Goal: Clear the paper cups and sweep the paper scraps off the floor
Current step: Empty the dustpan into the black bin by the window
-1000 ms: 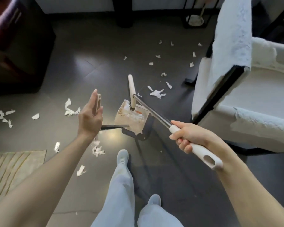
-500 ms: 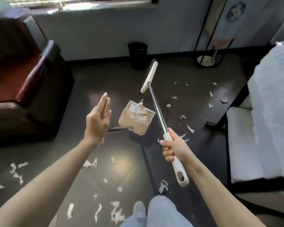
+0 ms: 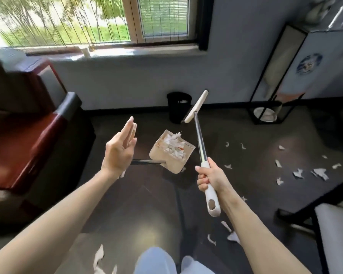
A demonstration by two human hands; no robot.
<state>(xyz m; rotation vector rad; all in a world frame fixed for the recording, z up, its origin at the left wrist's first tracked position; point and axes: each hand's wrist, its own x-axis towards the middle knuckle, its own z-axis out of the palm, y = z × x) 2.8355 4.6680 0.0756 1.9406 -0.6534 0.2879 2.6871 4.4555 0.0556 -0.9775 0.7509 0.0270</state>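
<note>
I see left hand (image 3: 118,153) pinching dustpan (image 3: 172,165) handle, fingers straight; paper scraps (image 3: 174,146) piled in the pan, just right of it. Right hand (image 3: 211,177) clamped round broom (image 3: 200,142).

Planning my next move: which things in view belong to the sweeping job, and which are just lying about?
In the job: beige plastic dustpan, loaded, in the left hand; white-headed metal-shafted broom in the right hand; white paper scraps on the floor; black round waste bin.
Just there: red-and-black armchair; black wire-frame stand; white cushioned chair.
</note>
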